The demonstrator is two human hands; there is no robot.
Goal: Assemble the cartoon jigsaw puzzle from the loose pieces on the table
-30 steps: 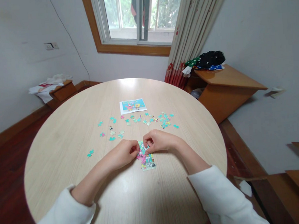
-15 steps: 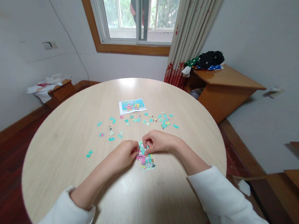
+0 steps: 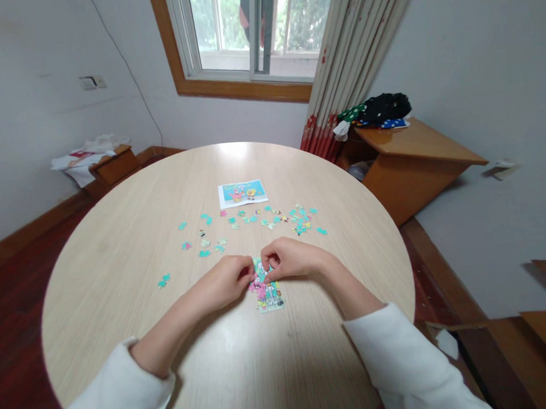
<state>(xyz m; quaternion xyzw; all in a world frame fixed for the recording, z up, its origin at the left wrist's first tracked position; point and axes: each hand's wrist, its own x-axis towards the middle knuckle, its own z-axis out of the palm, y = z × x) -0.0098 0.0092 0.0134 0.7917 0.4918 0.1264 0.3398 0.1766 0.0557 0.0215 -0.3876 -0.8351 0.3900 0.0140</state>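
Note:
A partly joined jigsaw puzzle [image 3: 271, 298], pink, teal and white, lies flat on the table between my hands. My left hand [image 3: 234, 277] is closed at the puzzle's left edge, thumb and fingers pinched together. What sits in that pinch, if anything, is hidden. From the upper right my right hand [image 3: 288, 258] reaches over the puzzle, its thumb and index finger curled together on the upper part. Whether a single piece is between those fingertips cannot be made out.
Loose jigsaw pieces [image 3: 301, 220] lie scattered beyond my hands, with one teal group [image 3: 164, 280] farther left. Behind them is a printed picture card [image 3: 243, 194]. The round wooden table [image 3: 116, 240] has a wooden cabinet [image 3: 419, 150] with cloths at its back right.
Both hands stay almost in the same place at the puzzle. The whole view shifts very slightly; the loose pieces and card have not moved on the table.

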